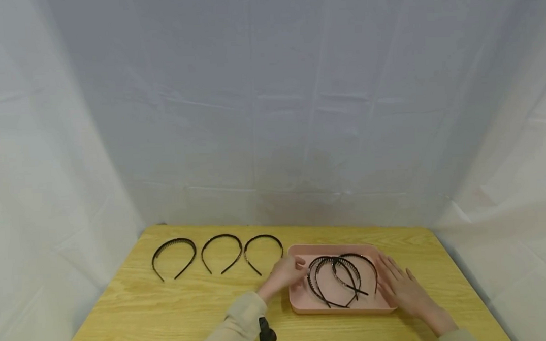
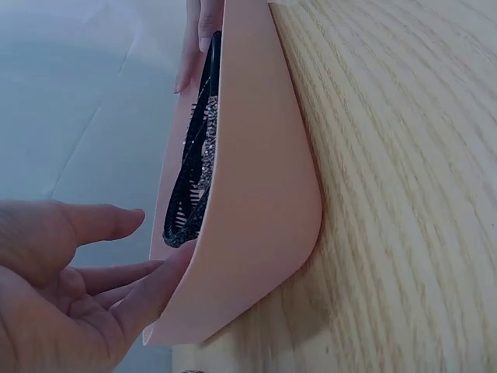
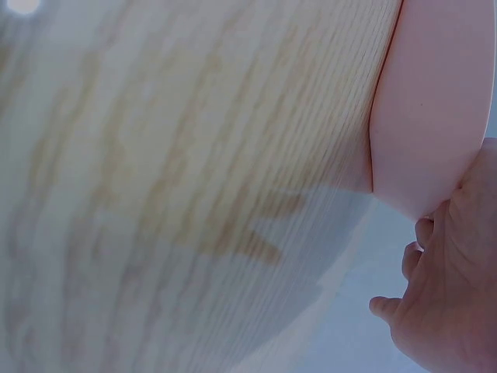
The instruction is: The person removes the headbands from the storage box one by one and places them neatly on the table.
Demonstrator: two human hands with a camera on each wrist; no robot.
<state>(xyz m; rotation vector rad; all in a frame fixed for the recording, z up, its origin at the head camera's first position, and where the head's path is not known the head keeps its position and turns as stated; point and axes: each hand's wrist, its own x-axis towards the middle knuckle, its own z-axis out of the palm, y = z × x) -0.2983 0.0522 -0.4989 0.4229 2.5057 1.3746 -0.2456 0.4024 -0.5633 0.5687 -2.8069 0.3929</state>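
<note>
Several black headbands lie overlapping inside a pink tray; one carries glittery stones in the left wrist view. My left hand is at the tray's left end, its fingers reaching over the rim close to the headbands. Thumb and fingers stand apart there, with nothing between them. On the opposite end, my right hand rests against the rim with its fingers extended. The right wrist view shows that hand beside the tray's outer wall.
Three more black headbands stretch in a row left of the tray: a toothed one, a middle one and a right one, partly hidden by my left hand. Pale sheeting hangs behind the wooden table.
</note>
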